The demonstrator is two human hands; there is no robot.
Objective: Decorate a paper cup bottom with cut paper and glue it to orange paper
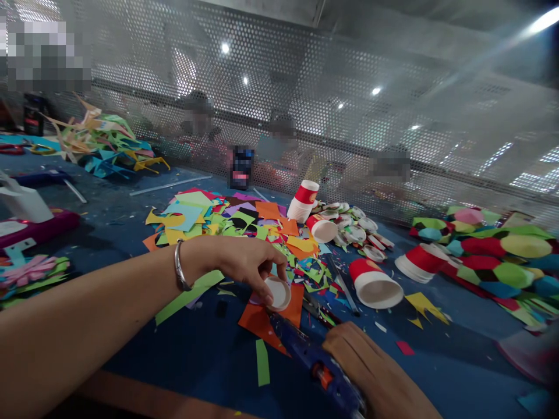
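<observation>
My left hand [244,265], with a silver bangle at the wrist, pinches a small round white paper cup base [278,293] by its rim. My right hand [367,361] is closed round the handle of a dark blue glue gun [312,355]. The gun's nozzle points up and left, close to the lower edge of the cup base. Beneath both lies an orange sheet of paper [248,321]. Dark scissors [321,311] rest just beyond the glue gun, partly hidden by my right hand.
Coloured paper scraps [196,215] are heaped ahead. Red and white paper cups [376,285] lie at right, near a pile of cut cup bases [356,224] and colourful paper pieces [502,250]. A purple tool [48,227] sits left. A perforated metal screen [262,75] stands behind the table.
</observation>
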